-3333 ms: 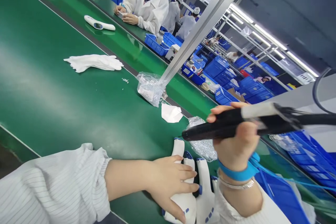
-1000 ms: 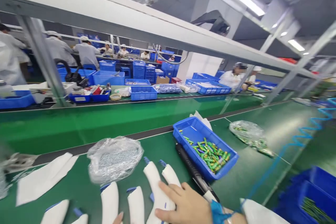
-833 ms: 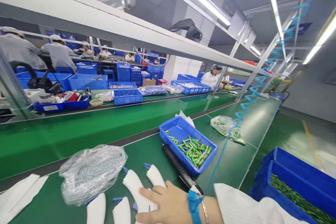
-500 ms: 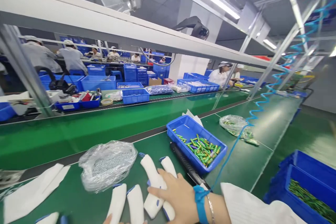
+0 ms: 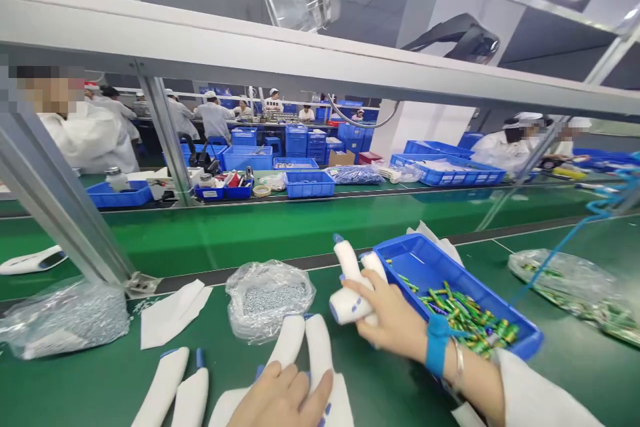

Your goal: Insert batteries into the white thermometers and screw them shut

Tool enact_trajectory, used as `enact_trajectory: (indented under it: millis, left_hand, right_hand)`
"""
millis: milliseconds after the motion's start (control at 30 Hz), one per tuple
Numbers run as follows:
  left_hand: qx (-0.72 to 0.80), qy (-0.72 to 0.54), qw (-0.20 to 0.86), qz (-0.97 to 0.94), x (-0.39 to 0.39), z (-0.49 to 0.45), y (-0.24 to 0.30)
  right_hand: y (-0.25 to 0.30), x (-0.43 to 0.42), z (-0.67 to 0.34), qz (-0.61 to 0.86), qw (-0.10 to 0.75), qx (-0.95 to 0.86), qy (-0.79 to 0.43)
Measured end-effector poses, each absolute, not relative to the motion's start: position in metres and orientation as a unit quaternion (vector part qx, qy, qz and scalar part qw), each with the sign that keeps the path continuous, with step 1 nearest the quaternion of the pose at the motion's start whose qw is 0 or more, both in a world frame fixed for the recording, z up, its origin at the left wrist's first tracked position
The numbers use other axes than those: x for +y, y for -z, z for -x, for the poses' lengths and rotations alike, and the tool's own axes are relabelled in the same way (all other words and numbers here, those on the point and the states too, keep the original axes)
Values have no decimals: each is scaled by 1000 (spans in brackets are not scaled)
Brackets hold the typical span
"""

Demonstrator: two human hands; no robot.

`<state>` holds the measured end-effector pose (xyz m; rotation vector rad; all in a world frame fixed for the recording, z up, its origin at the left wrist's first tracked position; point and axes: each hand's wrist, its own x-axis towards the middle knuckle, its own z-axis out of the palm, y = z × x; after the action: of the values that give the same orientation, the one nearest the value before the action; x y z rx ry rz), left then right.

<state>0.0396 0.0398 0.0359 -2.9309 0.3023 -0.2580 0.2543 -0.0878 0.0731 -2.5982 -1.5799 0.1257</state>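
My right hand (image 5: 387,312) is closed around two white infrared thermometers (image 5: 349,282) with blue trim, held side by side at the left end of a blue bin. Green batteries (image 5: 467,313) lie heaped in that bin (image 5: 500,303). Lower down, my left hand (image 5: 285,395) is curled over another pair of white thermometers (image 5: 320,347), their handles pointing away from me; its fingers partly cover them. Further left on the green bench lie more such thermometers (image 5: 167,383), cut off by the bottom edge of the view.
A plastic bag of small metal parts (image 5: 273,297) lies beyond my left hand, with white paper (image 5: 175,313) and a second bag (image 5: 75,317) further left. A green conveyor belt (image 5: 300,230) runs behind. A bag of batteries (image 5: 565,287) and a coiled blue cord are at right. People work opposite.
The view has turned left. My right hand has closed on its two thermometers and moved closer to the blue bin. My left hand has come further into view over the other pair.
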Motion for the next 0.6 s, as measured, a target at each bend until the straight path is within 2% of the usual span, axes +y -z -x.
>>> enact_trajectory:
  millis: [100,233,333,467,600]
  left_hand:
    - [65,102,51,991,59,-62,-80]
    - [7,70,82,994,102,-117,-119]
    - [10,39,90,995,126,-153,-102]
    - [44,40,44,997,136,-173,-59]
    - [16,26,15,999,156,-184,-55]
  right_hand:
    - [-80,-44,-302,849,54,-525,-22]
    - [-79,25,-360,858,34,-513,-6]
    - [-68,63,-396,861,3,-508,-13]
    - [-49,91,-438,858,-35,-511,-36]
    - [-39,101,-468,853,-61,-513,-73]
